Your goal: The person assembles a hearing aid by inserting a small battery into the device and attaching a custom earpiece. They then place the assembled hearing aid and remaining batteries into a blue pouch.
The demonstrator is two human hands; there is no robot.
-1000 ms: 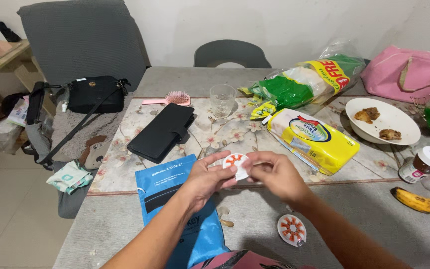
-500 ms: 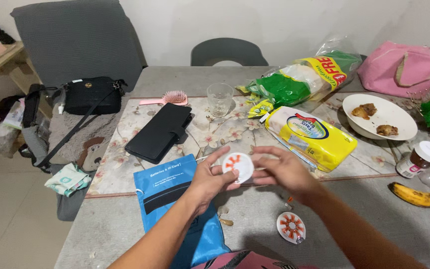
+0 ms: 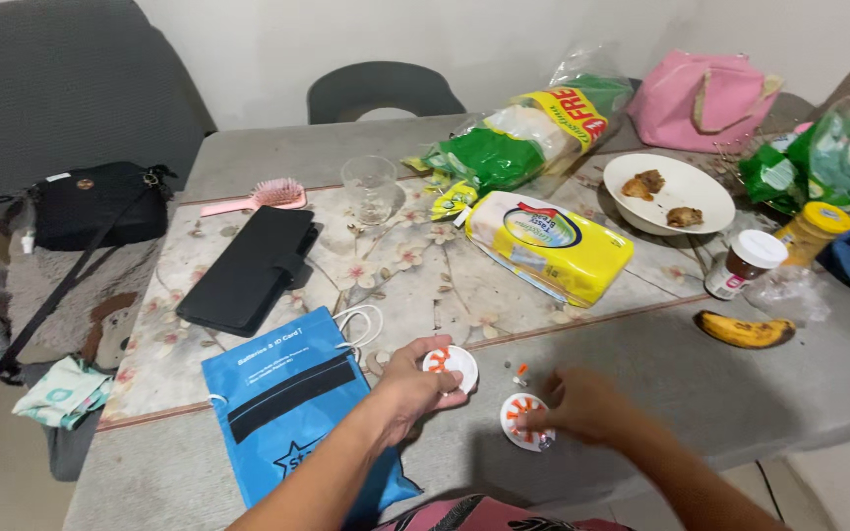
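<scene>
Hands parted, left hand (image 3: 407,385) gripping white disc (image 3: 450,366), right hand (image 3: 582,403) fingers pinching second disc (image 3: 525,421) on table (image 3: 740,393)

The grey counter (image 3: 740,383) carries a floral mat (image 3: 415,285), a blue bag (image 3: 287,403), a banana (image 3: 745,329), two small jars (image 3: 745,264), a white plate (image 3: 669,192), and, between the hands, what look like tiny capsules (image 3: 520,375).

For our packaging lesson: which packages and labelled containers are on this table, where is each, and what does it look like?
Yellow plastic bread bag: table centre, loaf-shaped, round emblem.
Green-and-yellow plastic bag: behind it, crumpled.
Blue flat pouch: front left, beside left hand, black band.
White-lidded brown jar: right, near banana.
Yellow-lidded jar: far right.
Green snack bags: far right, shiny.
</scene>
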